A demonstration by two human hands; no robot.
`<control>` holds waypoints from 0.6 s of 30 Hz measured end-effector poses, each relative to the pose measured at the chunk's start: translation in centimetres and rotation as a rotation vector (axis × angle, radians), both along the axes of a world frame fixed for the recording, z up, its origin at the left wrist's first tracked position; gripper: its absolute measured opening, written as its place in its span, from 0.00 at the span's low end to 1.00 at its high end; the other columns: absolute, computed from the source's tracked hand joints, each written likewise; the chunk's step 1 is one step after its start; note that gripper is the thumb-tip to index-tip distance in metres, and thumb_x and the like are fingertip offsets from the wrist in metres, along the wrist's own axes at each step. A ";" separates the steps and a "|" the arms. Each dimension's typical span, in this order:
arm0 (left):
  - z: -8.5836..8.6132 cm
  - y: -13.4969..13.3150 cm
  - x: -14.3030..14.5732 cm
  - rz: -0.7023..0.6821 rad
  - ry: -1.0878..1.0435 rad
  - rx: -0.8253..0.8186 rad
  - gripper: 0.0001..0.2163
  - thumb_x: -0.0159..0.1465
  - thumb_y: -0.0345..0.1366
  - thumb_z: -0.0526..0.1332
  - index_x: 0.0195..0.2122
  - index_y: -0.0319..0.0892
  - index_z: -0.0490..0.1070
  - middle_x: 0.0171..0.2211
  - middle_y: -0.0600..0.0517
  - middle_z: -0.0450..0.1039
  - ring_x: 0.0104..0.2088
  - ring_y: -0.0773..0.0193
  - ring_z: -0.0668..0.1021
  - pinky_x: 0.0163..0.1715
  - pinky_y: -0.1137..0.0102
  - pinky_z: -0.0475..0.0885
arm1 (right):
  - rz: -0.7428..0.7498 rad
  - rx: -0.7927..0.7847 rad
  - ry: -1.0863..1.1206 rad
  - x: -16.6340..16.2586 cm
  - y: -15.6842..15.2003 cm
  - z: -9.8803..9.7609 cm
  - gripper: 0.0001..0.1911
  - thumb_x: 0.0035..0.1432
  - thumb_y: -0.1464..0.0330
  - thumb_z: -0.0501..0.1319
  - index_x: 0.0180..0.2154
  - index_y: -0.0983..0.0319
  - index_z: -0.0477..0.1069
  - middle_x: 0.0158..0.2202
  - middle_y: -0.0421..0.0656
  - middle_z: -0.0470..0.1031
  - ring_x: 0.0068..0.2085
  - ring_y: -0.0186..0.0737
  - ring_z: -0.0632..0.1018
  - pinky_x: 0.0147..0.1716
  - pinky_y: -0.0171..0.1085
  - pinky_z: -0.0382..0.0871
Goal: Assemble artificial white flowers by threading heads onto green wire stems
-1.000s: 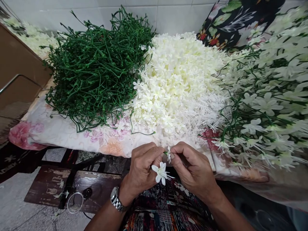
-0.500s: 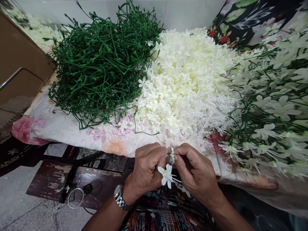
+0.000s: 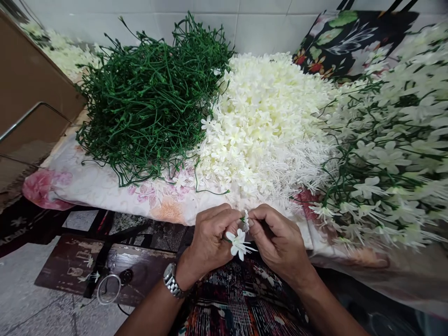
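Evidently, the left hand [image 3: 215, 235] is closed round a green stem [image 3: 242, 219]; the right hand [image 3: 280, 238] pinches a white flower [image 3: 246, 220] between both hands' fingertips; another bloom [image 3: 238, 244] sits just below; petals look light, soft, creasable, best gripped near the base.

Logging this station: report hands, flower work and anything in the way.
Left hand pinching green stem, open white flower by its thumb. Right hand pinching small white blossom at stem's tip. Nothing seen blocking the hands; white flower heap beyond.
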State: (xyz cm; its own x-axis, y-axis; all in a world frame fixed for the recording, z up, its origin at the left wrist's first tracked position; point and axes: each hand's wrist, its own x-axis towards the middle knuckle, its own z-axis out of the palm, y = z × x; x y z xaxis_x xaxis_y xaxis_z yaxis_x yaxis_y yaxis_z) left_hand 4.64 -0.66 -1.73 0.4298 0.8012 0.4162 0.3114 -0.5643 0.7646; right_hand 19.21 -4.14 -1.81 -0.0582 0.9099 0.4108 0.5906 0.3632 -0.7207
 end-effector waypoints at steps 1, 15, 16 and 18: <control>0.1 0.0 -0.1 -0.011 -0.019 -0.030 0.08 0.61 0.27 0.54 0.25 0.40 0.67 0.17 0.56 0.61 0.19 0.70 0.64 0.19 0.74 0.58 | 0.015 -0.013 0.013 0.2 -0.1 0.1 0.05 0.59 0.75 0.53 0.31 0.62 0.65 0.24 0.37 0.67 0.24 0.29 0.69 0.24 0.29 0.64; 0.6 -0.4 -0.5 -0.008 -0.101 -0.037 0.06 0.60 0.26 0.56 0.27 0.40 0.68 0.19 0.56 0.62 0.20 0.71 0.65 0.20 0.76 0.60 | 0.102 0.079 -0.017 0.6 -0.3 2.2 0.05 0.57 0.77 0.55 0.32 0.64 0.67 0.25 0.39 0.68 0.27 0.30 0.70 0.26 0.31 0.64; 0.5 -0.4 -0.5 -0.008 -0.083 -0.028 0.06 0.60 0.26 0.56 0.27 0.40 0.68 0.19 0.56 0.62 0.20 0.71 0.65 0.20 0.76 0.60 | 0.097 0.082 -0.019 0.6 -0.3 2.1 0.06 0.57 0.78 0.54 0.32 0.64 0.67 0.25 0.39 0.68 0.27 0.30 0.69 0.25 0.31 0.64; 0.3 -0.5 -0.3 -0.009 -0.060 -0.003 0.07 0.60 0.26 0.56 0.27 0.39 0.68 0.19 0.56 0.61 0.20 0.71 0.65 0.20 0.75 0.59 | 0.083 0.083 -0.024 0.6 -0.4 1.8 0.06 0.57 0.78 0.54 0.33 0.64 0.66 0.25 0.39 0.67 0.26 0.30 0.69 0.25 0.31 0.64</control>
